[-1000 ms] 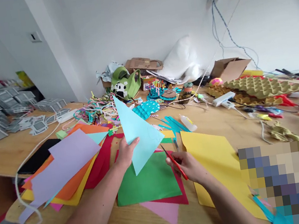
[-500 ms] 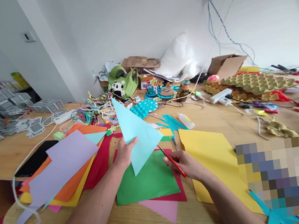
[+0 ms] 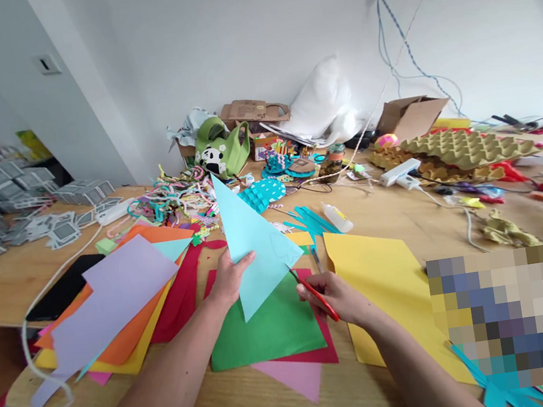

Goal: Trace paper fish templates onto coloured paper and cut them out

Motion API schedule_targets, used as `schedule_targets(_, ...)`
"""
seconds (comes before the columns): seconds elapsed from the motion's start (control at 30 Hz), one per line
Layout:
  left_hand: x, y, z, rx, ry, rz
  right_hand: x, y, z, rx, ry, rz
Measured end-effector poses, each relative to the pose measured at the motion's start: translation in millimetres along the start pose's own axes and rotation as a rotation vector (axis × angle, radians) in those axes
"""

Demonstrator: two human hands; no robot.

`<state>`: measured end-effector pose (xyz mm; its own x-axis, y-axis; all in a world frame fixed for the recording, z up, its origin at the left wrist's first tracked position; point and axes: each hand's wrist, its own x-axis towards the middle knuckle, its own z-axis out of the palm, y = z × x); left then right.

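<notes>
My left hand [image 3: 231, 276] pinches a light blue paper triangle [image 3: 252, 246] by its left edge and holds it up above the table. Faint pencil lines show near the triangle's right corner. In my right hand [image 3: 332, 296] is a pair of scissors [image 3: 319, 299] with red handles. Their blade tips point up and left, by the paper's lower right edge; I cannot tell whether they touch it. Beneath both hands lies a green sheet [image 3: 269, 332] on top of a red sheet [image 3: 329, 343], with a pink sheet [image 3: 296, 378] poking out below.
Left of my hands is a fanned pile of coloured paper with a purple sheet [image 3: 118, 299] on top. A yellow sheet [image 3: 383, 282] lies to the right. Farther back are a glue bottle [image 3: 338, 217], blue paper strips [image 3: 310, 220], a green bag [image 3: 223, 149] and egg trays [image 3: 466, 148].
My left hand has shifted the blue triangle slightly to the right and turned it a little. The scissors stay almost in place in my right hand.
</notes>
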<state>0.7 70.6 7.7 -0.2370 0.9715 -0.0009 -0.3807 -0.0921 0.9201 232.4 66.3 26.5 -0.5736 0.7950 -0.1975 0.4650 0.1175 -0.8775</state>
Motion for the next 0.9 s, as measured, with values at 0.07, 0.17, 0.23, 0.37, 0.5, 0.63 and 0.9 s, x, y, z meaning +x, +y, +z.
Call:
schedule_targets(0.07,0.2,-0.8,-0.8,0.000,-0.013,-0.004,-0.3,-0.8,0.1,0.010,0.000,0.008)
schedule_targets(0.17,-0.4,-0.8,-1.1,0.001,-0.019,-0.014,-0.3,-2.9,-0.2,0.019,0.005,0.008)
schedule_targets(0.23,-1.0,-0.3,-0.7,0.000,-0.017,-0.019,0.0,-4.3,-0.6,0.017,0.006,0.008)
schedule_targets(0.37,-1.7,0.5,0.2,-0.004,-0.012,-0.018,0.1,-4.8,-1.2,0.000,0.005,-0.001)
schedule_targets(0.5,-2.0,1.3,0.8,-0.007,-0.005,-0.022,-0.7,-3.5,-1.3,-0.009,0.011,-0.015)
schedule_targets(0.63,-2.4,2.1,1.3,-0.007,-0.003,-0.023,-2.3,-5.0,-1.5,0.008,0.034,-0.012)
schedule_targets(0.9,-1.6,1.1,0.2,-0.010,-0.038,-0.015,-1.9,-5.5,-2.2,-0.008,0.039,0.013)
